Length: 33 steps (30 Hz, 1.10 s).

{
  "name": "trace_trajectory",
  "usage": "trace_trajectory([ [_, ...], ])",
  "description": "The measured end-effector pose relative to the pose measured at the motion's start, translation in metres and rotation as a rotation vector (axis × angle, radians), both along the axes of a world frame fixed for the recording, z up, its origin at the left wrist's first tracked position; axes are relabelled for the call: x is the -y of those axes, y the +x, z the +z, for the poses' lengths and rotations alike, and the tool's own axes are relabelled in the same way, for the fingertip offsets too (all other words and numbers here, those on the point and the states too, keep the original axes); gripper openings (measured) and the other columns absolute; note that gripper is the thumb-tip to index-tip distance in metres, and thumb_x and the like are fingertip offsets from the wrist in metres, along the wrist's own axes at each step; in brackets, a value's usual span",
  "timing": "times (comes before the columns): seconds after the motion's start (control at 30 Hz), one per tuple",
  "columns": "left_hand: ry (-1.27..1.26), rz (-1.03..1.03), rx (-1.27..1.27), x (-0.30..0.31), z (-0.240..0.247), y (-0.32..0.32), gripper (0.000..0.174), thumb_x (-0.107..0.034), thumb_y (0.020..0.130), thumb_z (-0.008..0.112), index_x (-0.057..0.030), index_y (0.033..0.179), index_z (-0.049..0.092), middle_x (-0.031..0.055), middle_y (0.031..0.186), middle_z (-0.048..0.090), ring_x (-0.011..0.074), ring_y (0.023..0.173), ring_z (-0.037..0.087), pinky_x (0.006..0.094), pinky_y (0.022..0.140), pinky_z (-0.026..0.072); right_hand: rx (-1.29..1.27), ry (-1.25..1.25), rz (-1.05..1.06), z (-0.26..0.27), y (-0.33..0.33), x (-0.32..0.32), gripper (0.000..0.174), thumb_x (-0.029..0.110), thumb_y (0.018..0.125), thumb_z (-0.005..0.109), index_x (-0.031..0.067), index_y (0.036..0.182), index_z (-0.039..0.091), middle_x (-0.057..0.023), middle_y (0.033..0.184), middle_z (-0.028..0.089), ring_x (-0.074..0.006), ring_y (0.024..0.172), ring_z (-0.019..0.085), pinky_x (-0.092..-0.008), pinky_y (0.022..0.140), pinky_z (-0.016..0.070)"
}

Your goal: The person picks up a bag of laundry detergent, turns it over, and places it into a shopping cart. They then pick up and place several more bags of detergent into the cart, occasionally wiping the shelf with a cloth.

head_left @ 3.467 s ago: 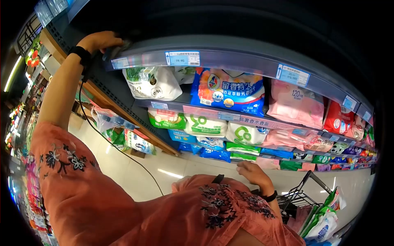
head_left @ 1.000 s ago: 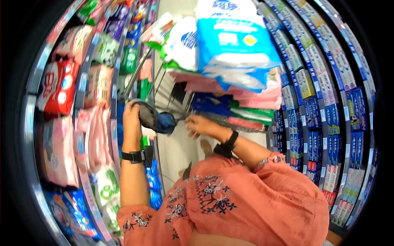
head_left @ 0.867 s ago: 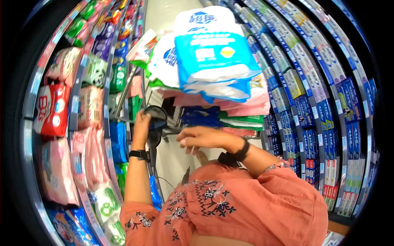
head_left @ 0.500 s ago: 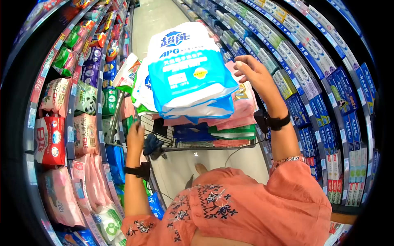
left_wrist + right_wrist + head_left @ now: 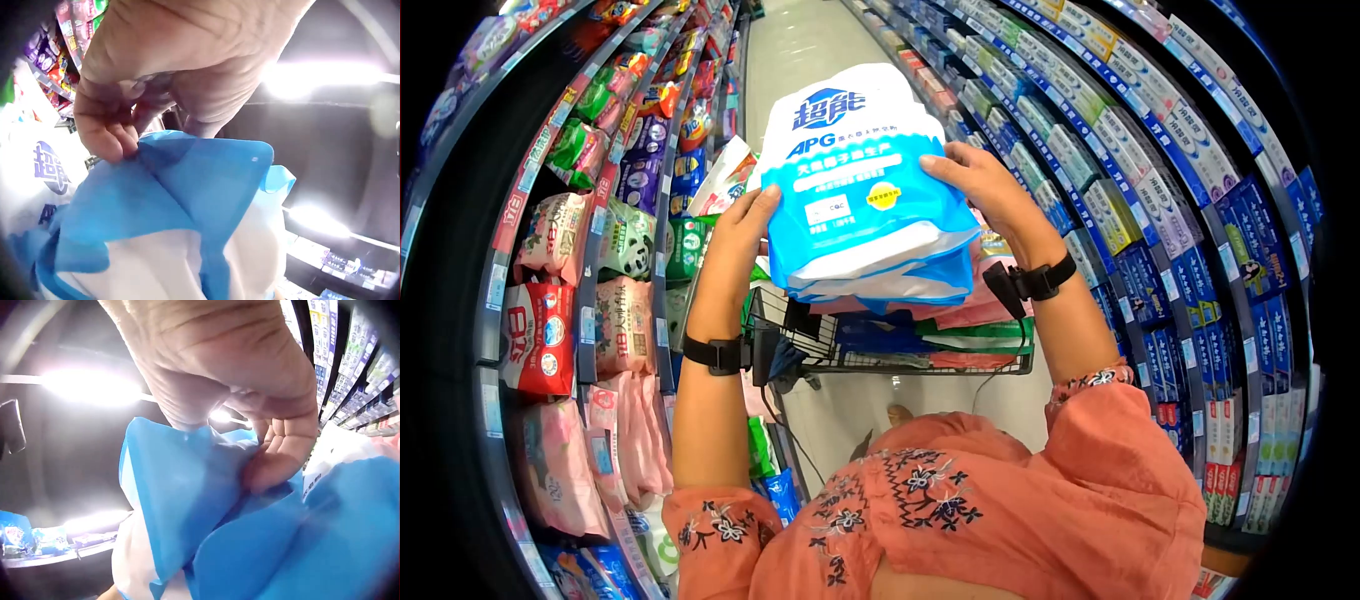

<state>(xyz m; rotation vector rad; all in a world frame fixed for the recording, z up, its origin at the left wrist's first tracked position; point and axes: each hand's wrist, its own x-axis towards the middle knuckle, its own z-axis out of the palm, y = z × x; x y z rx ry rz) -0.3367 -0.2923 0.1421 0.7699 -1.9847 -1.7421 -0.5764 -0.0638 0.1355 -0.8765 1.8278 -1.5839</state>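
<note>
A blue and white bag of washing powder point(image 5: 860, 170) sits atop the load of a shopping cart, in the middle of the head view. My left hand point(image 5: 735, 235) pinches its left edge, and my right hand point(image 5: 990, 190) pinches the right edge. In the left wrist view, the thumb and fingers of the left hand point(image 5: 187, 56) nip a blue fold of the bag point(image 5: 169, 194). The right wrist view has the right hand point(image 5: 231, 369) gripping a blue corner of the bag point(image 5: 181, 481) in the same way.
The wire cart point(image 5: 920, 368) carries pink packs point(image 5: 990, 285), blue packs point(image 5: 875, 335) and green ones. A dark blue cloth-like thing point(image 5: 780, 360) hangs at its near left. Shelves of bags point(image 5: 540, 335) line the left, toothpaste boxes point(image 5: 1160, 350) the right.
The view has turned from the shelf to the cart. My left hand has left the dark thing it held and moved up to the bag; my right hand has come onto the bag's right edge.
</note>
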Motion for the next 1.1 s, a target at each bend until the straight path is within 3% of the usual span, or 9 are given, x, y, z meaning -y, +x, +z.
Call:
trace_trajectory([
  [0.23,0.396,-0.060,-0.253,0.000,-0.002,0.001,0.060,-0.029,0.097,0.064,0.0074,0.140,0.046,0.0201,0.130,0.062,0.0276,0.113,0.066,0.0372,0.096,0.0553,0.344,-0.282,0.087,0.032,0.029,0.006,0.051,0.024,0.090,0.073,-0.0072,0.125,0.054,-0.0143,0.111,0.065,-0.0168,0.094,0.065,-0.0266,0.081,0.0537],
  [0.37,0.414,-0.025,-0.353,-0.023,0.009,0.011,0.052,-0.028,0.101,0.056,0.0041,0.140,0.046,0.0173,0.130,0.062,0.0256,0.115,0.065,0.0361,0.097,0.0551,0.267,-0.316,0.121,0.030,0.033,0.012,0.050,0.021,0.090,0.072,-0.0057,0.127,0.053,-0.0128,0.112,0.064,-0.0163,0.094,0.065,-0.0267,0.081,0.0535],
  [0.5,0.505,-0.045,-0.564,-0.044,0.022,0.033,0.052,-0.028,0.103,0.052,0.0008,0.145,0.041,0.0189,0.136,0.057,0.0297,0.122,0.061,0.0407,0.100,0.0546,0.155,-0.393,0.125,0.046,0.071,0.004,0.050,0.020,0.090,0.072,-0.0026,0.130,0.052,-0.0114,0.112,0.063,-0.0151,0.097,0.063,-0.0274,0.084,0.0526],
  [0.63,0.438,0.081,-0.678,-0.065,0.028,0.075,0.050,-0.032,0.103,0.054,-0.0021,0.142,0.046,0.0158,0.138,0.057,0.0293,0.122,0.061,0.0430,0.101,0.0530,0.122,-0.449,0.182,0.053,0.114,0.001,0.052,0.020,0.090,0.073,0.0007,0.132,0.050,-0.0097,0.117,0.061,-0.0158,0.107,0.058,-0.0299,0.094,0.0480],
  [0.7,0.291,0.132,-0.678,-0.074,0.030,0.102,0.054,-0.033,0.104,0.054,-0.0037,0.147,0.038,0.0152,0.140,0.054,0.0274,0.125,0.058,0.0407,0.102,0.0515,0.178,-0.508,0.246,0.050,0.136,0.005,0.052,0.020,0.090,0.073,0.0008,0.132,0.048,-0.0103,0.120,0.060,-0.0164,0.110,0.057,-0.0321,0.096,0.0475],
  [0.87,0.173,0.339,-0.660,-0.101,0.029,0.185,0.058,-0.027,0.102,0.059,-0.0039,0.150,0.035,0.0148,0.139,0.055,0.0251,0.124,0.058,0.0384,0.101,0.0522,0.332,-0.427,0.400,0.039,0.199,0.022,0.075,0.023,0.087,0.075,-0.0011,0.147,0.037,-0.0154,0.135,0.053,-0.0225,0.121,0.055,-0.0344,0.103,0.0459],
  [0.9,0.172,0.376,-0.607,-0.131,0.043,0.152,0.058,-0.026,0.102,0.060,-0.0036,0.150,0.035,0.0148,0.138,0.055,0.0251,0.123,0.059,0.0384,0.101,0.0521,0.399,-0.416,0.437,0.040,0.159,0.004,0.078,0.024,0.087,0.075,-0.0017,0.149,0.035,-0.0160,0.137,0.052,-0.0234,0.122,0.054,-0.0348,0.103,0.0458],
  [1.0,0.169,0.488,-0.569,-0.169,0.067,0.155,0.057,-0.021,0.102,0.060,-0.0021,0.150,0.036,0.0139,0.135,0.059,0.0239,0.119,0.061,0.0382,0.102,0.0511,0.469,-0.388,0.600,0.041,0.140,0.004,0.081,0.023,0.086,0.075,-0.0031,0.150,0.033,-0.0167,0.137,0.053,-0.0250,0.123,0.055,-0.0359,0.105,0.0455],
  [1.1,-0.028,0.651,-0.585,-0.211,0.087,0.135,0.060,-0.021,0.101,0.062,-0.0033,0.152,0.036,0.0116,0.138,0.056,0.0199,0.121,0.058,0.0357,0.102,0.0496,0.559,-0.464,0.816,0.058,0.116,0.005,0.081,0.022,0.085,0.074,-0.0029,0.149,0.033,-0.0182,0.137,0.053,-0.0264,0.121,0.057,-0.0372,0.103,0.0483],
])
